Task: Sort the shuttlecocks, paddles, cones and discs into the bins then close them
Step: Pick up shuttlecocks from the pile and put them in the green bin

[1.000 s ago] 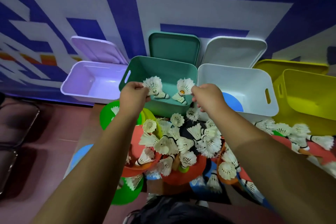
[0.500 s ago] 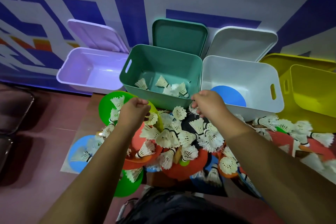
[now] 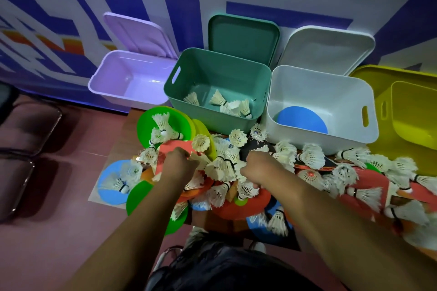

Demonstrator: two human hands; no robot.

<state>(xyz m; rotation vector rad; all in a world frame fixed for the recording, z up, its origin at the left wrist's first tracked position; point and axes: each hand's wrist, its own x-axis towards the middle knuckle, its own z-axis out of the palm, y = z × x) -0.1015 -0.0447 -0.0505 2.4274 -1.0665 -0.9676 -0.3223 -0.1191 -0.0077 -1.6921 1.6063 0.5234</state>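
1. The shuttlecocks [image 3: 222,165] lie heaped near the centre, over coloured discs [image 3: 139,198]. They are light and their feather skirts crush easily, so each is best taken by the cork.
2. The left hand [image 3: 176,166] and right hand [image 3: 260,168] dig into the heap with fingers curled under; I cannot tell whether either holds anything.
3. A few lie in the green bin [image 3: 236,73], just beyond.
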